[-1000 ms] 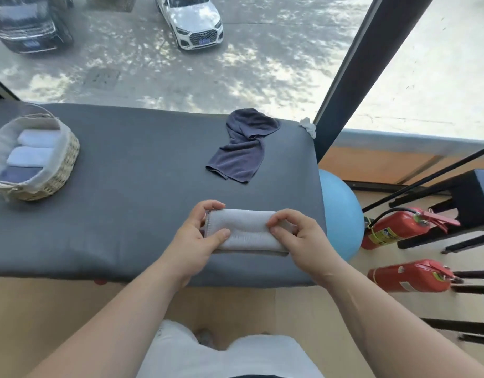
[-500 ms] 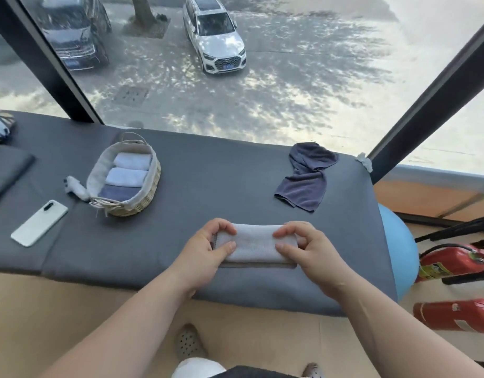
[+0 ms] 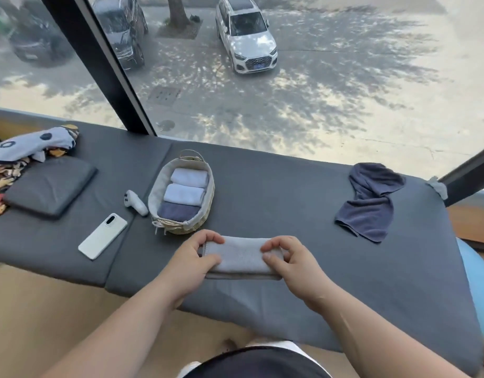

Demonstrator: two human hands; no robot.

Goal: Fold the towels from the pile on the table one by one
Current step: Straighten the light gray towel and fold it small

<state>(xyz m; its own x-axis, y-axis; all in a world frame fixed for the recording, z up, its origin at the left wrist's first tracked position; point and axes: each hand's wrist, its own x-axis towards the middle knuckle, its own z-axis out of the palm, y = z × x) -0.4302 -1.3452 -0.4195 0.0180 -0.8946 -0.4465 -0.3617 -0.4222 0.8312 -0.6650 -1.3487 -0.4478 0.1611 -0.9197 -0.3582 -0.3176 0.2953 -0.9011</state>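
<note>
A folded light grey towel (image 3: 239,257) is between my hands, just in front of the basket near the front edge of the grey padded table (image 3: 290,203). My left hand (image 3: 191,264) grips its left end, thumb on top and fingers curled over the far edge. My right hand (image 3: 292,261) pinches its right end. A dark blue towel (image 3: 370,203) lies crumpled and unfolded at the far right of the table. A woven basket (image 3: 208,205) left of centre holds three folded towels, two pale and one dark blue.
A white phone (image 3: 103,236) and a small white controller (image 3: 135,202) lie left of the basket. A dark cushion (image 3: 49,185) and patterned cloth (image 3: 30,148) sit at the far left. A window runs behind the table; a blue ball (image 3: 478,285) is at its right end.
The view has swung left, bringing the basket, phone and cushion into sight. Both hands keep hold of the folded grey towel, which now sits close in front of the basket.
</note>
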